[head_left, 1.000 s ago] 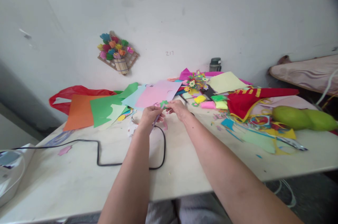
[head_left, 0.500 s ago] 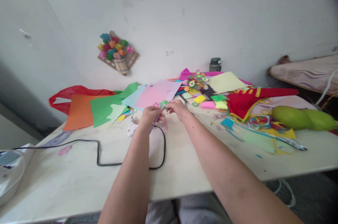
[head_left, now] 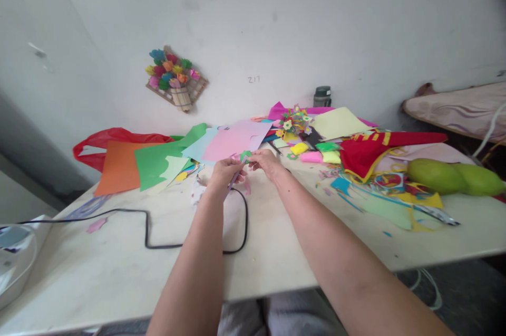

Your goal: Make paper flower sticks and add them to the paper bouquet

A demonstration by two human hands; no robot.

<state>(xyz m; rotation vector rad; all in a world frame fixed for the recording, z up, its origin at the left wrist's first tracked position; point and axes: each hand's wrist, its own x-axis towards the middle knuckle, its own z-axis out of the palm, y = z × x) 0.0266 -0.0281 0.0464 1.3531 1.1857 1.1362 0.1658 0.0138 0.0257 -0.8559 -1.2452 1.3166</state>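
My left hand (head_left: pixel 225 170) is closed around a thin purple strip (head_left: pixel 232 182), which slants down past the palm. At its upper end sits a small green paper flower (head_left: pixel 245 155), level with my fingertips. The fingers of my right hand (head_left: pixel 267 162) pinch this flower from the right, almost touching my left fingers. Exactly how flower and strip join is hidden by the fingers. Below the hands, pink curled paper (head_left: pixel 247 186) and a black cable (head_left: pixel 246 220) lie on the white table (head_left: pixel 284 251).
Sheets of orange (head_left: pixel 118 167), green (head_left: pixel 152 164) and pink paper (head_left: pixel 233 141) lie at the back left. Finished paper flowers (head_left: pixel 293 124), clay packets (head_left: pixel 311 157), paper scraps (head_left: pixel 389 209), a red cloth (head_left: pixel 359 156) and green fruit (head_left: pixel 438 176) fill the right. A power strip (head_left: pixel 16 267) stands far left.
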